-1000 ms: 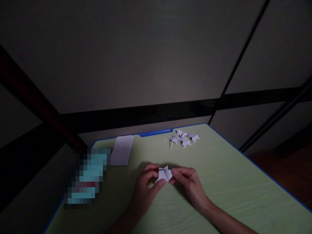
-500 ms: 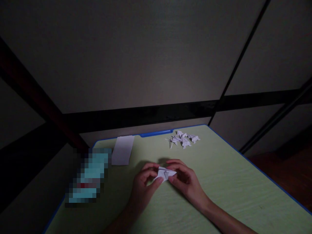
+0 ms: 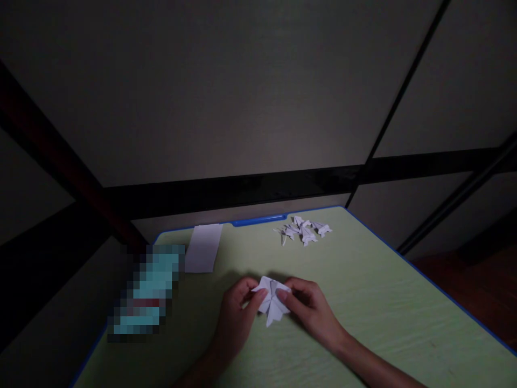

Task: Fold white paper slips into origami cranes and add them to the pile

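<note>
Between my two hands is a small piece of folded white paper (image 3: 275, 311), with creases meeting near its middle and pointed flaps spreading toward me. My left hand (image 3: 240, 310) pinches its left side, the thumb on top and the fingers curled behind. On the right side, my right hand (image 3: 313, 302) grips it the same way, its thumb pressing close to the centre creases. The fingertips under the paper are hidden. Beyond my hands, several folded white paper figures (image 3: 307, 235) lie clustered near the table's far edge.
A stack of white paper sheets (image 3: 204, 248) lies at the back left of the light green table (image 3: 363, 280). Beside it is a blurred-out teal item (image 3: 155, 280). A blue handle strip (image 3: 260, 220) runs along the far edge, close to a panelled wall (image 3: 242, 108).
The folded paper has opened out and tipped, so its flaps now spread toward me. My right fingers have drawn in behind it. The other items stay in place.
</note>
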The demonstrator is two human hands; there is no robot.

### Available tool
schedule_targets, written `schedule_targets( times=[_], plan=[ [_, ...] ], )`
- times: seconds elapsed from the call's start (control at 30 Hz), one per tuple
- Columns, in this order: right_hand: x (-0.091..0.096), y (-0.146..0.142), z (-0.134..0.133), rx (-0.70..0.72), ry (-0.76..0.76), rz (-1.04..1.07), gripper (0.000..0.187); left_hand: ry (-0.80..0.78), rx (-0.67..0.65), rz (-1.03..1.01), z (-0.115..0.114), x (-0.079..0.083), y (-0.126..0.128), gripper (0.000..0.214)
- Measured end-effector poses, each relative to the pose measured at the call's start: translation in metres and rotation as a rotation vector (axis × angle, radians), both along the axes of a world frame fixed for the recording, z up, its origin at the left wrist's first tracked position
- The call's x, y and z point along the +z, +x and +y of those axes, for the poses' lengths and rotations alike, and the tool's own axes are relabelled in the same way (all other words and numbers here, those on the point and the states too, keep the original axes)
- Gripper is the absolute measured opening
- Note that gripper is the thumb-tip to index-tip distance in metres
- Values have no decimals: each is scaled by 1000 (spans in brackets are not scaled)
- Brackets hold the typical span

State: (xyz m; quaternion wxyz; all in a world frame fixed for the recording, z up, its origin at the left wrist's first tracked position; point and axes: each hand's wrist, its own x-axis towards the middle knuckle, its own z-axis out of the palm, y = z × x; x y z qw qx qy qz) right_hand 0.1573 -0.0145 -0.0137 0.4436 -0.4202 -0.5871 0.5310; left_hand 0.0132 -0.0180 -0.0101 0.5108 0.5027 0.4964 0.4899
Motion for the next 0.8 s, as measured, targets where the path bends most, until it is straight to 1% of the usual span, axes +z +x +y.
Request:
schedule_targets(
  times=[0.1,0.27,0.4,0.67,0.8],
  plan=[
    [0,0,1,-19,-48,22,36,-4,1,-4,0,1,1,17],
    [1,0,3,-40,-105,53,38,-58,-99,-47,-1,2,0,16],
    [0,0,3,-48,-119,60,38,-98,-129,-65,-2,1,2,18],
    [5,0,4,-79,-122,115,32,-126,-46,-81,0,3,4,17],
    [5,0,3,-64,-128,153,30,-137,-28,-106,1,5,3,18]
  ],
)
